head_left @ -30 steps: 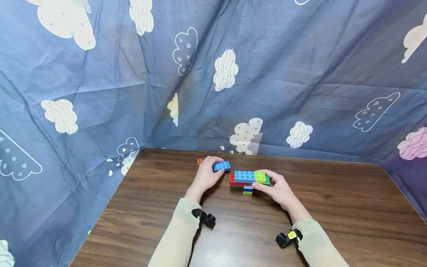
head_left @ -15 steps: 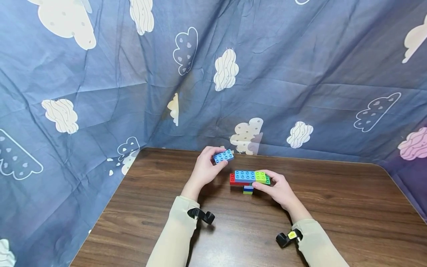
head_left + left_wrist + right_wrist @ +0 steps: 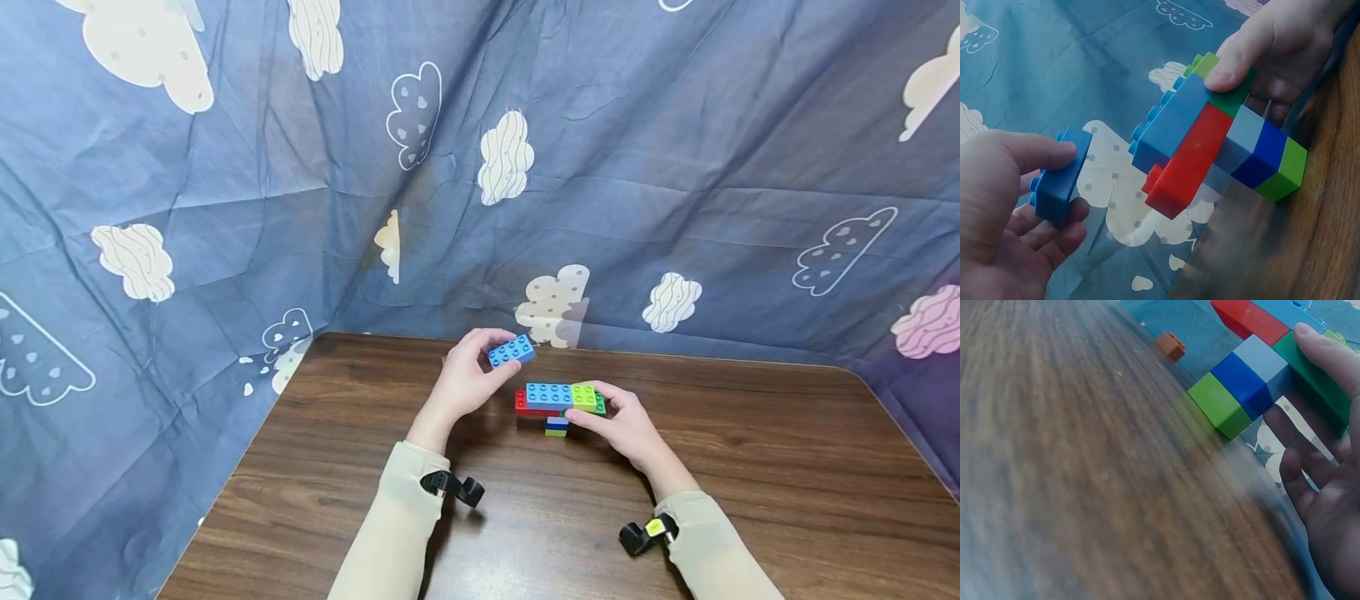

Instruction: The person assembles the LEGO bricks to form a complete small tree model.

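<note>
My left hand [image 3: 467, 379] pinches a blue toy brick [image 3: 512, 351] between thumb and fingers, held tilted in the air with its studs up. To its right stands a structure of toy bricks [image 3: 550, 394]: a long blue brick and a lime one on top, red and green bricks beneath. Its narrow column [image 3: 1243, 380] of grey, dark blue and lime bricks meets the table. My right hand [image 3: 622, 423] grips the structure's right end, thumb on the near side. In the left wrist view, a gap separates the blue brick [image 3: 1063, 177] from the structure [image 3: 1182, 140].
An orange brick [image 3: 1170, 346] lies on the wooden table [image 3: 712, 450] toward the back; my left hand mostly hides it in the head view. A blue curtain [image 3: 600, 167] with cloud prints hangs directly behind the table's back edge.
My left hand has lifted the blue brick off the table, turned it slightly and carried it a little to the right. The right hand and the structure have stayed in place.
</note>
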`<state>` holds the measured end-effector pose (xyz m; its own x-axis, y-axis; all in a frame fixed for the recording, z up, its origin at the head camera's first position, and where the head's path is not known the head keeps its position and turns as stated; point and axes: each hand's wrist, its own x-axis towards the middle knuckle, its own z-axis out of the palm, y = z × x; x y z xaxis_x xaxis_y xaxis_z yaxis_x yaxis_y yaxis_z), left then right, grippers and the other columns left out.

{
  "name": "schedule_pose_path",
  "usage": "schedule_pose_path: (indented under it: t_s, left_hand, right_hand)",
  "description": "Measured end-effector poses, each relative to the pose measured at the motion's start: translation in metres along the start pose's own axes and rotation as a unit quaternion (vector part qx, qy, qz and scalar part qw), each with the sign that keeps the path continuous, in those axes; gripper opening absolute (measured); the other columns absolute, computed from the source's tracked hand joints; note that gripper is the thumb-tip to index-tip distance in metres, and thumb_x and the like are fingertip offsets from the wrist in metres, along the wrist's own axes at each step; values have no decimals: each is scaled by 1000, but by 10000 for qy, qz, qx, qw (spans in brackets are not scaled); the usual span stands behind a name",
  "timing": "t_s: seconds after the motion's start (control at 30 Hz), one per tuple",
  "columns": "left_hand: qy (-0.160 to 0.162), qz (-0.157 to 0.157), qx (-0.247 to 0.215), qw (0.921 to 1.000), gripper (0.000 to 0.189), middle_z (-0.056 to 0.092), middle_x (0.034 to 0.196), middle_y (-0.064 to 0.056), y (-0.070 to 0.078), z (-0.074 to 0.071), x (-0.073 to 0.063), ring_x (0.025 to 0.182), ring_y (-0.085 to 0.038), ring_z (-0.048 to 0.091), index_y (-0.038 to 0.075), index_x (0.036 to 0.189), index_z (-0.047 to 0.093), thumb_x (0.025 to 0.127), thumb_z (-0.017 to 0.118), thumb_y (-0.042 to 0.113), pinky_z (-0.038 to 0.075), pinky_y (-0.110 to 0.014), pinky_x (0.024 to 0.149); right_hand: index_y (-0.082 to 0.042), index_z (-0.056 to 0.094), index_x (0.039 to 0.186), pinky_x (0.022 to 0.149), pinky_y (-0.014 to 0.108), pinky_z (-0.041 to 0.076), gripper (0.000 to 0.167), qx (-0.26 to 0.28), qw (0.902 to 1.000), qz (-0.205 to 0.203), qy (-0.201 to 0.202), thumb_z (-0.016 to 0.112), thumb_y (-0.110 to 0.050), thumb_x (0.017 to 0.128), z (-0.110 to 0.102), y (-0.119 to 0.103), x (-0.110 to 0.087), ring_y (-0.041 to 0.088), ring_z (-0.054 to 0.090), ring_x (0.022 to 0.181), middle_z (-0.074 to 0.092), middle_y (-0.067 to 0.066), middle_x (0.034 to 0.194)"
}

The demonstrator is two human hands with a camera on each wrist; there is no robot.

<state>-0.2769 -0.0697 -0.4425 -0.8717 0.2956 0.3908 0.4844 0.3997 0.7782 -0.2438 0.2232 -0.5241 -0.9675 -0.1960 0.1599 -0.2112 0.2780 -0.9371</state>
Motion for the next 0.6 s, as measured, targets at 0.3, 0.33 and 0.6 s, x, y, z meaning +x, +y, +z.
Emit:
schedule_pose_path:
  t_s: [0.3, 0.33, 0.6]
  left_hand:
    - [-536, 263, -8, 9982, 38, 70, 133, -5, 11, 7, -1, 132, -31, 60, 14, 135, 73, 99, 83, 21, 58, -34, 87]
    - [-587, 292, -7, 9978, 39, 70, 134, -5, 12, 9, -1, 133, -32, 60, 13, 135, 73, 98, 83, 20, 59, -37, 87]
    - [-989, 512, 246, 9935, 39, 70, 124, -3, 16, 24, -1, 98, -15, 60, 14, 135, 72, 99, 83, 23, 58, -33, 83]
  right_hand:
    - [-6, 71, 136, 87, 27, 58, 44, -11, 10000, -13, -28, 86, -21, 98, 0, -1, -1, 16, 70, 102, 76, 9, 121]
    - [-5, 71, 136, 87, 26, 58, 43, -9, 10000, -19, -34, 85, -20, 98, 0, -1, -1, 16, 70, 102, 76, 10, 121]
    - [-8, 72, 134, 86, 27, 58, 40, -10, 10000, -78, -36, 85, -20, 98, 0, -1, 0, 16, 70, 100, 77, 5, 116]
